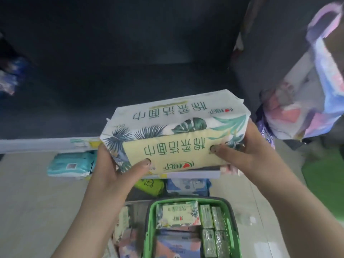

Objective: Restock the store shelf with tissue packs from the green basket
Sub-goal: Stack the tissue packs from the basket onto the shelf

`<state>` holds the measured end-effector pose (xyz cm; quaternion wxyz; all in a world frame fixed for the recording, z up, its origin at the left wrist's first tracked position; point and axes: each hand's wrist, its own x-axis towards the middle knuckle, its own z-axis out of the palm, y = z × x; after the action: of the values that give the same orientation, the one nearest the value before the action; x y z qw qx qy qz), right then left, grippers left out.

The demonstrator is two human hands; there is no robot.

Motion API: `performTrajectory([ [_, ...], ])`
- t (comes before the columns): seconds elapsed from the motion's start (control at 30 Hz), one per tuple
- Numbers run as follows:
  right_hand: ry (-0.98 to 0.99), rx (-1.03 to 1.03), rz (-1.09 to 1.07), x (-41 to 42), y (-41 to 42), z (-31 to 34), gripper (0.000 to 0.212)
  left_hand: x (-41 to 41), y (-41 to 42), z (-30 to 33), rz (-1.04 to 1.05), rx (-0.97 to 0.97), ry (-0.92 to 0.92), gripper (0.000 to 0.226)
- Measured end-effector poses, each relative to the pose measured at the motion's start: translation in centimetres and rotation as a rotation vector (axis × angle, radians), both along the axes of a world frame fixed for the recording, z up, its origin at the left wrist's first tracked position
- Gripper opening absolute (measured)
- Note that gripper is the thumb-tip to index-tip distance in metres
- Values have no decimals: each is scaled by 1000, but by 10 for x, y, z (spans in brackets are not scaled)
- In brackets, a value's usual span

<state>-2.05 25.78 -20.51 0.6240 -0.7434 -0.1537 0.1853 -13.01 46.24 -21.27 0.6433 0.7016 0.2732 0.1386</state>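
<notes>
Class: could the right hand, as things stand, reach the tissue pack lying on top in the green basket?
Probably not yet: the right hand and left hand both grip the leaf-print pack; the basket pack lies uncovered.

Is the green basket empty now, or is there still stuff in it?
Not empty. The green basket still holds a leaf-print tissue pack, small green-wrapped packs and a pink and blue pack. How deep they go, I cannot tell.

The pale floor (28, 192) carries a green basket (149, 220) and teal pack (70, 163).
</notes>
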Motion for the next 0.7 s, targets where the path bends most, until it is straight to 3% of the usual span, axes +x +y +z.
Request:
performTrajectory([
  [0.3,-144,-78,40,63,53,10,70,63,59,21,-5,139,-178,48],
  [0.43,-154,-105,38,78,71,5,69,87,82,16,-30,139,-147,48],
  [0.7,-164,-173,-19,102,84,-21,80,122,94,-19,-71,88,-110,70],
])
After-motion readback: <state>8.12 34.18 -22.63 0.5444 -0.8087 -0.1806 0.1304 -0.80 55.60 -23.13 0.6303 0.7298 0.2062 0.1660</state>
